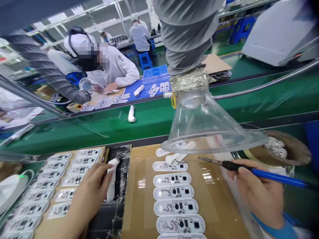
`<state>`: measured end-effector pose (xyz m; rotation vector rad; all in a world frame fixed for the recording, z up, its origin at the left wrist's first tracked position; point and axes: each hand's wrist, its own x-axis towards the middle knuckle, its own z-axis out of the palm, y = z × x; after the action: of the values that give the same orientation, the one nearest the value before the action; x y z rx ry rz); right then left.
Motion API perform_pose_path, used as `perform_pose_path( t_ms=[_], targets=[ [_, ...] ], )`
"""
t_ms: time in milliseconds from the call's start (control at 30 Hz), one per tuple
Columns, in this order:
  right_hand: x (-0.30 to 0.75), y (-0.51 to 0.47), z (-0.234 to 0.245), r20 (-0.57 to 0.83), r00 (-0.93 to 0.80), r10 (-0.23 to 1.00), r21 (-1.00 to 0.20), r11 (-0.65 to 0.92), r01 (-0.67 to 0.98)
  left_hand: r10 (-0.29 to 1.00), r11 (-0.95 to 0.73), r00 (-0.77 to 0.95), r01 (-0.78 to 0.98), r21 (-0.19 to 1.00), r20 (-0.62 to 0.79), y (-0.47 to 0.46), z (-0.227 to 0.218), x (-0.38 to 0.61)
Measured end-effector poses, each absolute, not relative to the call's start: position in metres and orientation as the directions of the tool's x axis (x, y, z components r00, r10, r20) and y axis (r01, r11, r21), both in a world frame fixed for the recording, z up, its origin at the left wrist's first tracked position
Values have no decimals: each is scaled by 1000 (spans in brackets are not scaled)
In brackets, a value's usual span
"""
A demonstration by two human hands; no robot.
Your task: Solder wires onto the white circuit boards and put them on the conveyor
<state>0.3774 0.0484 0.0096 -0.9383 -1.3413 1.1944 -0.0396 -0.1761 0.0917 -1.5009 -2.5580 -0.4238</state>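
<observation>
My right hand (259,194) is closed around a blue-handled soldering iron (251,168) whose tip points left, toward a white housing part (174,158) at the top of a column of white oval circuit boards (175,192). The boards lie on a brown work mat (214,199). My left hand (91,191) grips a white plastic housing (111,179) over a dark tray (122,186). To its left lie several more white boards (47,186) in rows.
A clear fume-extraction funnel (204,126) on a grey hose hangs just above the boards. A bowl with solder scraps (286,149) stands at the right. A green conveyor belt (149,122) carries a white housing (131,114). A person in white (112,66) works across it.
</observation>
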Motion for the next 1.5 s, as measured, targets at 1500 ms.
perform_pose_path(
  t_ms=[1500],
  targets=[
    [352,40,11,84,-179,980,-995,93,41,982,-39,-65,850,525,179,-34,0,109]
  ],
)
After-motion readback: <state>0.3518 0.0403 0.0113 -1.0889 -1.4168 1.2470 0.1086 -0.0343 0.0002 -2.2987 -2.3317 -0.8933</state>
